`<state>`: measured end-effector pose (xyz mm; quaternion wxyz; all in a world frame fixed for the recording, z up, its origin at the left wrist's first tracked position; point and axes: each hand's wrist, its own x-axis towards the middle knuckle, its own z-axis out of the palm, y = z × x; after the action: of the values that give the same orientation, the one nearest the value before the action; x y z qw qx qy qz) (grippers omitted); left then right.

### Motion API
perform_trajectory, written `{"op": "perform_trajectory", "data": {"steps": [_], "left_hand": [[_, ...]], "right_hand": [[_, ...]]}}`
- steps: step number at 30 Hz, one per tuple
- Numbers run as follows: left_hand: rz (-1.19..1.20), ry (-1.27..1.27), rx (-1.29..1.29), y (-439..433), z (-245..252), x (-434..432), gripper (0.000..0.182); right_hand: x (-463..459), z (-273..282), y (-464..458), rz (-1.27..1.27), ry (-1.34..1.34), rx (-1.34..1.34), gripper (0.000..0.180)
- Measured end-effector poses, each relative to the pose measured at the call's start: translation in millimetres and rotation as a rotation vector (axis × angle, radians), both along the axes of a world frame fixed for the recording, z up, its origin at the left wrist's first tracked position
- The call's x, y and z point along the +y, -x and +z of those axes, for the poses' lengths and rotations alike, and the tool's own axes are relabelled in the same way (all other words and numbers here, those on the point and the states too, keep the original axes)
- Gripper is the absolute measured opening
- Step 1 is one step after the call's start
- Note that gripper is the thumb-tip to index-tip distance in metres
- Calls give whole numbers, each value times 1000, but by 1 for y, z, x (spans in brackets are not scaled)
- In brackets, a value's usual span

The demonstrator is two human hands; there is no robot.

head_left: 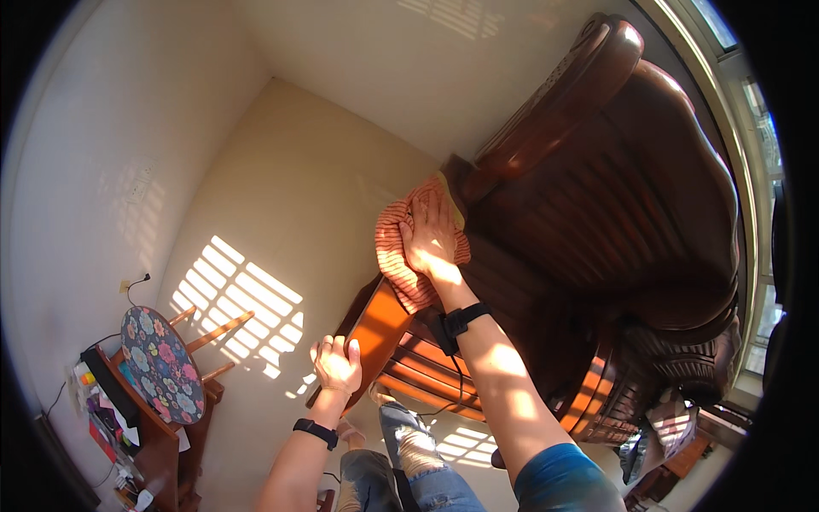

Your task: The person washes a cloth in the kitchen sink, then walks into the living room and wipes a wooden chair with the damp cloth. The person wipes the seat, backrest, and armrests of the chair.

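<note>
My right hand (432,237) lies flat on an orange-red striped cloth (397,240), pressing it onto the back part of a wooden sofa's armrest (382,320). The cloth is bunched and drapes over both sides of the armrest. My left hand (338,365) rests at the front end of the same armrest, its fingers curled; whether they grip the edge is not clear. The dark, glossy sofa backrest (614,192) rises to the right. Below it, the slatted seat (441,371) is partly hidden by my right forearm.
A round stool with a floral top (163,365) lies tipped over a wooden table (157,464) at left, among assorted small items. A cable (461,384) hangs from my right wristband. More slatted wooden furniture (614,409) stands at right, near the window (761,141).
</note>
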<state>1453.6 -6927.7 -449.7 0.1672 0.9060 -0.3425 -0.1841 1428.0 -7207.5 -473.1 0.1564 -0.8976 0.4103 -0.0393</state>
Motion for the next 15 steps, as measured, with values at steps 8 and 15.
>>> {"op": "perform_trajectory", "data": {"steps": [8,15], "left_hand": [[-2,104,-55,-1,-6,5,32],[6,114,-36,-1,-5,5,42]], "right_hand": [[-146,-65,-80,-151,-108,715,69],[-161,-71,-74,55,-163,748,57]]}}
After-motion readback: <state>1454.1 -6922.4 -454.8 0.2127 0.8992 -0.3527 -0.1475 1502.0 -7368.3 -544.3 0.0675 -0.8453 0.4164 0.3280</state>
